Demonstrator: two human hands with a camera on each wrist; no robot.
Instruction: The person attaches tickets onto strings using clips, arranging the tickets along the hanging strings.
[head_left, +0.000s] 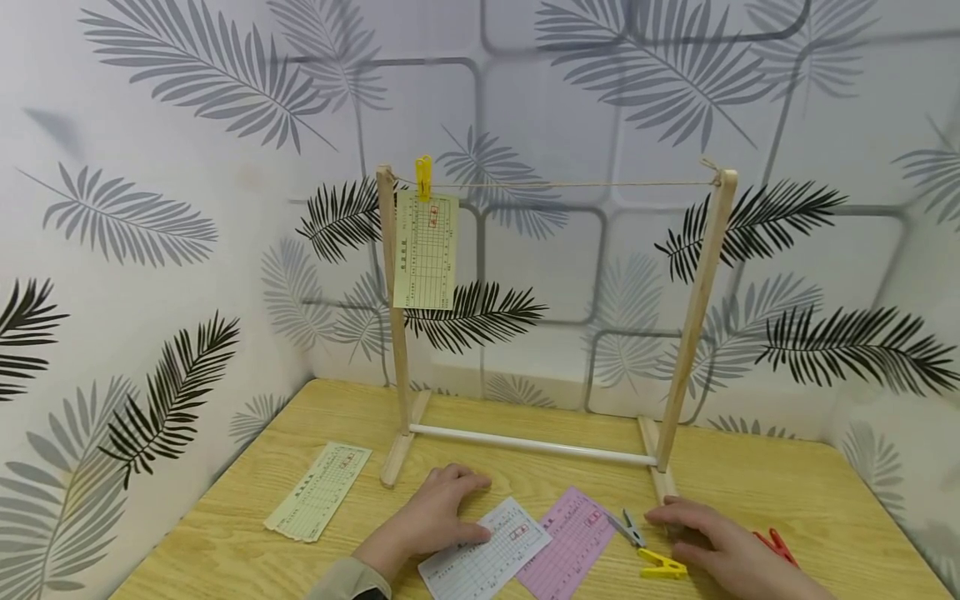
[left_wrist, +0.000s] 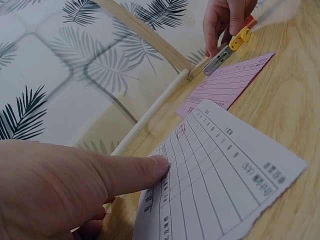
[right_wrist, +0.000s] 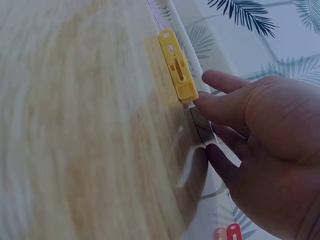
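Note:
A white printed slip [head_left: 487,550] lies on the wooden table, one corner overlapping a pink slip [head_left: 567,537]. My left hand [head_left: 431,517] is over its left side, fingers spread on the far side and the thumb resting on the slip near its edge; in the left wrist view that thumb [left_wrist: 137,172] lies along the printed lines. My right hand [head_left: 712,542] is low over the table with loosely bent fingers. Its thumb tip is right at the end of a yellow clothespin [right_wrist: 178,65]. A grey clothespin [head_left: 626,527] touches the yellow one, and a red clothespin [head_left: 776,546] is beyond the hand.
Behind the hands stands a wooden frame [head_left: 701,317] with a white crossbar [head_left: 532,445] and a string [head_left: 570,184] along its top. Another yellow clothespin [head_left: 423,177] holds a hanging yellow-green slip [head_left: 426,254] there. Several similar slips [head_left: 318,492] lie fanned at left.

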